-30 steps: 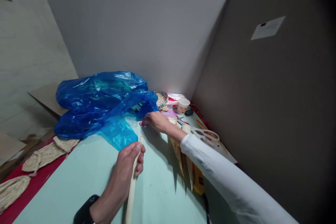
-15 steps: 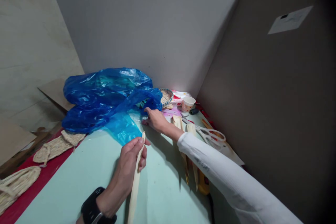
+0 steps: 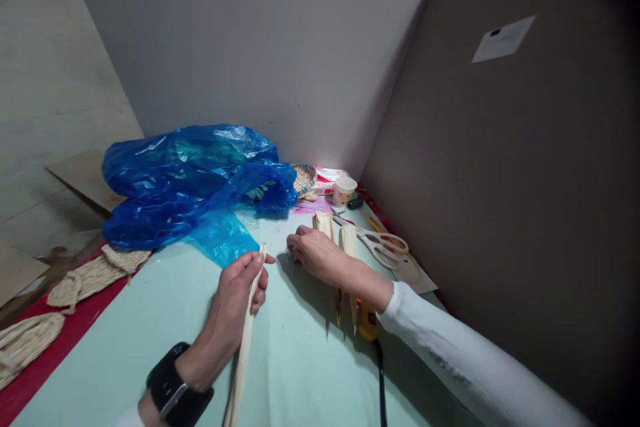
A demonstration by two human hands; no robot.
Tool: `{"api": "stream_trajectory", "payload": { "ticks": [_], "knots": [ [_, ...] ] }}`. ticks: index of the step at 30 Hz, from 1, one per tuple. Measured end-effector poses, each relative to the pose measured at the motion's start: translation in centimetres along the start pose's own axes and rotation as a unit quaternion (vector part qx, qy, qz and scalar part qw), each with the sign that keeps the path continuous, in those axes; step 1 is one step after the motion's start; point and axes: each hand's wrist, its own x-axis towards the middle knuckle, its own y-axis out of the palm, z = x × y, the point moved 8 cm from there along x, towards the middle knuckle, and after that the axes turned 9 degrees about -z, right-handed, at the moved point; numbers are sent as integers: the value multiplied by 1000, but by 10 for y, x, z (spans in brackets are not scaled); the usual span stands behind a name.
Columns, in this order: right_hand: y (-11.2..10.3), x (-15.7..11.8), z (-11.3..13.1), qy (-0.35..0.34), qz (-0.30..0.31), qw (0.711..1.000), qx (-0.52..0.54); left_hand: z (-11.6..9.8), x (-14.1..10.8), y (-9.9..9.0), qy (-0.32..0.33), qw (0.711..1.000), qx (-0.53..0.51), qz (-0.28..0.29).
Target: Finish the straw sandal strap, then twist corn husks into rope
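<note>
Pale green worktop (image 3: 165, 327), red edge at left. Blue plastic bag (image 3: 165, 173) slumped at the back left; greenish patch shows through the film, contents can't be made out. Long pale strip (image 3: 245, 337) front center, in the left hand (image 3: 243, 290): long axis runs away from the person, leaning slightly right; upper end pokes just past the thumb, lower end leaves the bottom edge of view. Left hand closed round it, thumb on top. Right hand (image 3: 315, 253) above the worktop, fingers curled, pointing left; can't tell if it grips anything. Two shorter pale strips (image 3: 349, 240) lie under and beside the right hand and forearm, narrow ends toward the person. White-handled scissors (image 3: 383, 243) to their right. Round woven basket (image 3: 303, 180) beside the bag, tilted; contents unclear. Paper cup (image 3: 345, 191) upright, open top; inside not readable.
</note>
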Motion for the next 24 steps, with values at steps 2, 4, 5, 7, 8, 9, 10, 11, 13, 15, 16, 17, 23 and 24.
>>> {"api": "stream_trajectory", "payload": {
  "ticks": [2,4,5,7,8,9,10,11,13,15,16,17,23,24],
  "knots": [
    [-11,-2,-3,12,-21,999,32,0,-1,1,-3,1000,4,9],
    [-27,-10,-5,25,-45,996,76,1,-4,4,-11,1000,8,24],
    [-34,-16,-6,28,-53,994,95,2,-6,7,-17,999,10,34],
    [-45,-30,-3,32,-46,982,179,5,-11,13,-31,998,21,60],
    [-47,-38,-2,39,-33,968,246,5,-15,17,-36,996,28,74],
    [-47,-45,-1,51,-23,944,324,6,-18,20,-39,995,35,89],
    [-48,-50,-1,70,-19,914,400,6,-21,23,-38,993,43,103],
    [-48,-55,-3,91,-22,880,465,5,-23,26,-35,991,52,115],
    [-47,-60,-9,122,-40,842,523,1,-27,30,-20,989,71,128],
    [-48,-61,-13,130,-50,835,532,-4,-30,32,-1,987,92,128],
    [-47,-61,-14,129,-47,834,534,-6,-30,32,9,987,102,121],
    [-47,-61,-14,126,-43,833,537,-8,-31,33,17,987,111,114],
    [-49,-65,-8,128,-58,821,553,-11,-37,35,29,983,152,103],
    [-50,-66,-6,124,-66,823,550,-11,-37,34,28,982,155,101]
  ]
}}
